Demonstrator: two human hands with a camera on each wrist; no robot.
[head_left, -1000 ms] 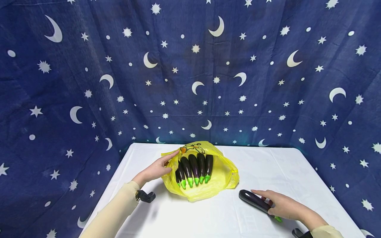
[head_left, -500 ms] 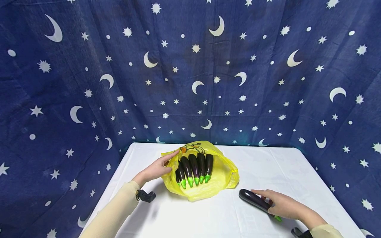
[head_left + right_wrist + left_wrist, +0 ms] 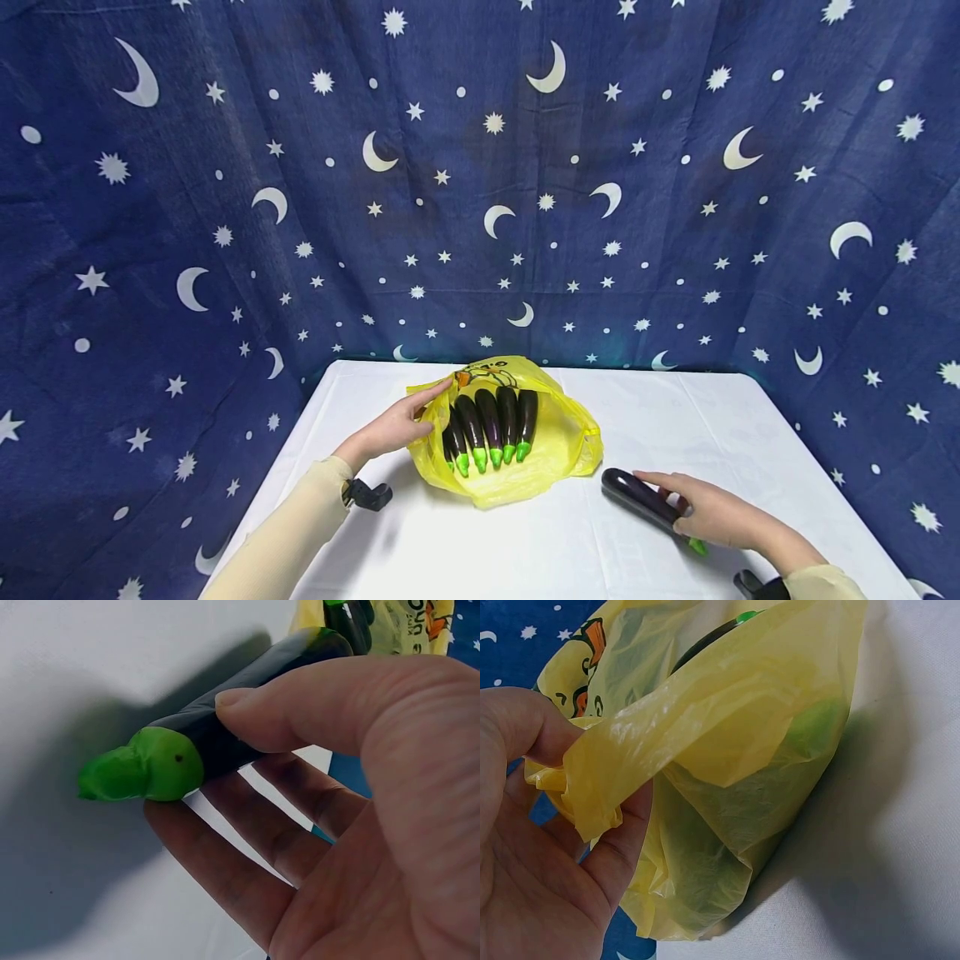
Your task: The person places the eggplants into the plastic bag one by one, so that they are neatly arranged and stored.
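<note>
A yellow plastic bag lies on its side on the table, its mouth facing me. Several dark eggplants with green caps lie side by side inside. My left hand holds the left edge of the bag's mouth; in the left wrist view the thumb and fingers pinch the crumpled film. To the bag's right, my right hand grips a single eggplant from above. The right wrist view shows the thumb on one side, fingers on the other, and the green cap pointing away from the palm.
A white cloth covers the table. Behind it hangs a dark blue curtain printed with moons and stars. A small black wrist camera sits at the left cuff.
My right hand and its eggplant have shifted very slightly up in the head view. The left hand and the bag stay where they were.
</note>
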